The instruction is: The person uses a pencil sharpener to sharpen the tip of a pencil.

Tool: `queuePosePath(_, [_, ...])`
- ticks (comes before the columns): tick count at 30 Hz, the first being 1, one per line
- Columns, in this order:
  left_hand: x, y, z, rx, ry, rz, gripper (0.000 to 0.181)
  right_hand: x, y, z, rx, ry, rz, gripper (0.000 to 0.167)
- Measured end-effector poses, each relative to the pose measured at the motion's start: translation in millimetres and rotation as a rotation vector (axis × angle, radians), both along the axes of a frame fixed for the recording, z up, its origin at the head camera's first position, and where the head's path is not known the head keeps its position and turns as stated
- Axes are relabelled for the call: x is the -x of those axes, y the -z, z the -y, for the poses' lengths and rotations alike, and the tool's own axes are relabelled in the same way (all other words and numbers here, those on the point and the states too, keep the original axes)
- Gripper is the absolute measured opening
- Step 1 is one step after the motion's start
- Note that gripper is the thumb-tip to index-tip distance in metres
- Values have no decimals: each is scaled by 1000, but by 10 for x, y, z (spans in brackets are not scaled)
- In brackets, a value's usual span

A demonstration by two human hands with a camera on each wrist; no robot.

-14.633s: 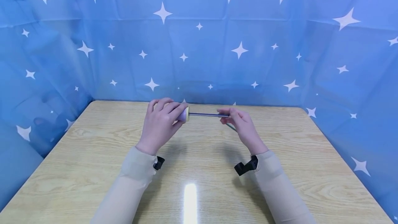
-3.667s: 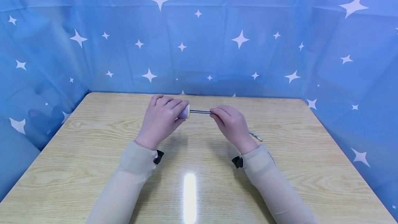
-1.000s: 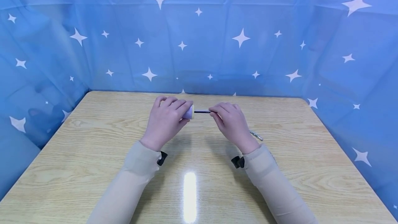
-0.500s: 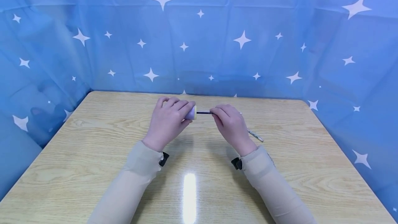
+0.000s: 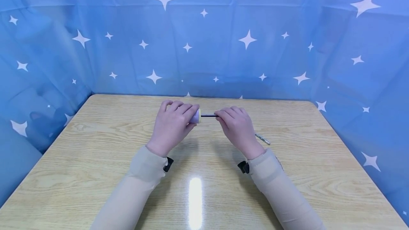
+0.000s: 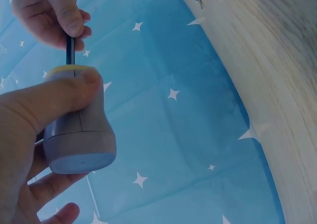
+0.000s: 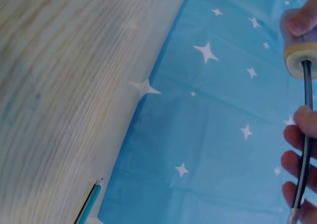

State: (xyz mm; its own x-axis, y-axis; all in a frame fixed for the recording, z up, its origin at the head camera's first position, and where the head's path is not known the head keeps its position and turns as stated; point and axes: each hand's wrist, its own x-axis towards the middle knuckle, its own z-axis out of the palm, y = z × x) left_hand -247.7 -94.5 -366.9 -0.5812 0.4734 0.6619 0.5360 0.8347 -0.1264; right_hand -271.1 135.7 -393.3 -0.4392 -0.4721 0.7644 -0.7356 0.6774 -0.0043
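My left hand (image 5: 170, 125) grips a pale purple pencil sharpener (image 5: 195, 116) with a yellow rim, held sideways above the table. In the left wrist view the thumb presses on the side of the sharpener (image 6: 81, 120), whose wider base faces the camera. My right hand (image 5: 239, 127) pinches a dark pencil (image 5: 209, 115) between thumb and fingers. One end of that pencil is inside the sharpener's opening, so its tip is hidden. The right wrist view shows the pencil (image 7: 308, 85) entering the pale end of the sharpener (image 7: 300, 55), with a silvery tail end below the fingers.
A patterned pencil (image 5: 262, 139) lies on the wooden table (image 5: 319, 173), partly covered by the right hand. At the lower edge of the right wrist view a teal and dark pencil shape (image 7: 89, 202) lies near the table edge. A blue starry cloth (image 5: 211, 56) hangs behind and at the sides.
Compared with 14.6 seconds ago, less pencil shows between the sharpener and my right hand. Within the last second, the hands stay nearly in place, both still holding sharpener and pencil.
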Motion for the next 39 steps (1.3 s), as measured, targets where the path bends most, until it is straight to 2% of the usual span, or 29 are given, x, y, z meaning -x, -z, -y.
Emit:
queuePosePath(7, [-3, -1, 11, 0, -5, 4, 53, 2, 10, 17, -54, 41, 5, 16])
queuePosePath(20, [0, -7, 5, 0, 4, 15, 52, -7, 1, 16, -82, 55, 52, 17])
queuePosePath(23, [-1, -10, 17, -8, 6, 20, 52, -3, -10, 8, -59, 48, 48, 20])
queuePosePath(28, [15, -16, 53, -24, -7, 22, 52, 13, -42, -19, 23, 32, -6, 27])
queuePosePath(39, [15, -44, 64, -30, 0, 27, 52, 19, -46, -37, 54, 35, -24, 14])
